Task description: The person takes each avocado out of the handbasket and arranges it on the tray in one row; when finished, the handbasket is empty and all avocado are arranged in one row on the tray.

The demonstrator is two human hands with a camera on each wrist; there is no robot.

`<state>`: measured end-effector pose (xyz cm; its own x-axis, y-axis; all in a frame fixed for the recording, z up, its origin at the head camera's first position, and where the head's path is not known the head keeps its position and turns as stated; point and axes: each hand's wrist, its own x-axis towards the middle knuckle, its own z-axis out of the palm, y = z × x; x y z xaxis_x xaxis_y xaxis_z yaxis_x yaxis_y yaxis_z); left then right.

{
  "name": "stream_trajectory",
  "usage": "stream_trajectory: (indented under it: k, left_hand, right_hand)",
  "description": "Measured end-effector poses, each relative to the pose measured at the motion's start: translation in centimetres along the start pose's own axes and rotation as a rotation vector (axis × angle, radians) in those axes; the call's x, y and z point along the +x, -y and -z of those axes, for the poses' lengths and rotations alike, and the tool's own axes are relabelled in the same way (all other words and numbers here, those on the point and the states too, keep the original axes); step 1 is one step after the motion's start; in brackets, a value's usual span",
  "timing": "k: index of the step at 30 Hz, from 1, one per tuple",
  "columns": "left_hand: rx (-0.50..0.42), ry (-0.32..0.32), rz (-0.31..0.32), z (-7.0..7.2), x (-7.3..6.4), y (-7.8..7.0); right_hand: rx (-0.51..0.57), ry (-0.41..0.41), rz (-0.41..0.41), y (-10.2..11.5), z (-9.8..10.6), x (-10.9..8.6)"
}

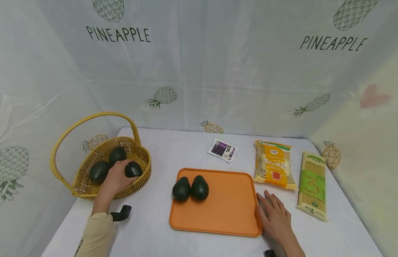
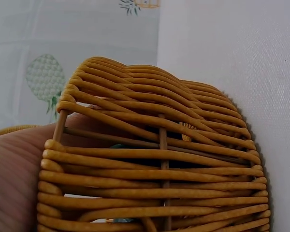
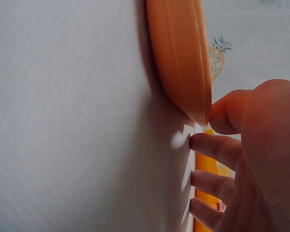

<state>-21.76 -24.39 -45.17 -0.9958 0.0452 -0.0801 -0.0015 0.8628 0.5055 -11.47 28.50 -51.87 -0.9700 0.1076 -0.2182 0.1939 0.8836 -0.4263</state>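
Note:
In the head view my left hand [image 1: 118,177] reaches into the yellow wicker basket [image 1: 145,175] and grips a dark green avocado [image 1: 133,169] near its right side. Two more avocados lie in there, one behind the hand [image 1: 117,154] and one to its left [image 1: 99,172]. Basket weave [image 2: 154,166] hides most of the left fingers in the left wrist view. My right hand [image 1: 276,217] rests at the right edge of the orange tray [image 1: 224,210], fingers spread on the table, thumb [image 3: 227,113] touching the rim. A pair of avocados [image 1: 199,188] sits on the tray's left part.
Behind the tray lies a small purple and white packet [image 1: 223,150]. A yellow bag [image 1: 274,164] and a pack of noodles [image 1: 312,185] lie to the right. The basket's tall handle [image 1: 102,115] arches over its opening. Pineapple-print cloth hangs behind the table.

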Motion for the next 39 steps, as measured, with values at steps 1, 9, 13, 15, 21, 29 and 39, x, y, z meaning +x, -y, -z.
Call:
stream_trajectory:
  k: [1,9,13,15,21,29,39]
  left_hand:
    - [-0.003,-0.006,0.004,0.0,0.0,0.0]
    - [-0.052,-0.088,-0.064,0.4,-0.9,0.1]
    - [-0.095,-0.177,-0.114,0.4,-1.3,0.3]
    - [-0.126,-0.218,-0.136,0.5,-1.6,0.3]
    - [-0.279,-0.272,-0.207,0.2,-2.1,0.4]
    - [-0.544,-0.206,-0.23,-0.1,-2.6,0.2]
    - [-0.697,-0.189,-0.35,-0.2,-2.5,-0.9]
  right_hand:
    - [0.0,0.001,0.0,0.0,0.0,0.0]
    - [0.001,0.003,0.0,0.0,-0.1,0.1]
    - [-0.001,0.0,0.002,0.0,0.0,0.1]
    - [-0.002,-0.001,0.004,0.0,0.0,0.0]
    - [0.0,-0.001,0.007,0.0,0.0,0.0]
    - [-0.001,0.006,-0.001,0.0,0.0,0.1]
    - [-0.002,0.005,-0.006,0.0,-0.1,0.1]
